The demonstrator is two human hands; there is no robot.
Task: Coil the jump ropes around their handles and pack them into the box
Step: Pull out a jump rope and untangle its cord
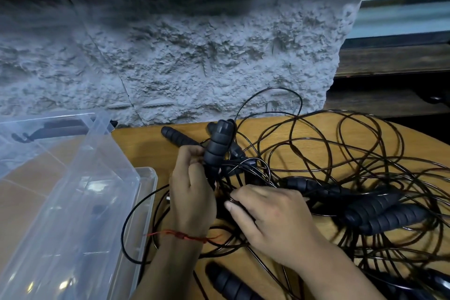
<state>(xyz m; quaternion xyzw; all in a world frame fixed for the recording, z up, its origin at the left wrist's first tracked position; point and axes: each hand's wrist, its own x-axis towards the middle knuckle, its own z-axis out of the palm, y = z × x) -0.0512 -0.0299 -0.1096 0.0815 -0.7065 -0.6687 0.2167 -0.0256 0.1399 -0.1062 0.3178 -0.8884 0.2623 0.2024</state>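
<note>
My left hand (192, 192) grips a pair of black ribbed jump rope handles (216, 146) held upright over the wooden table (146, 146). My right hand (270, 217) pinches a thin black cord (233, 200) just beside the handles. A tangle of black cords (341, 158) spreads across the table to the right. More black handles lie in it: one behind my left hand (177, 137), several at the right (379, 212), one at the near edge (229, 282). The clear plastic box (102, 202) stands open at the left.
The box's clear lid (48, 143) leans up behind it. A rough grey stone wall (194, 56) runs close behind the table. Dark wooden shelving (394, 73) is at the back right. A cord loop (131, 221) hangs by the box's rim.
</note>
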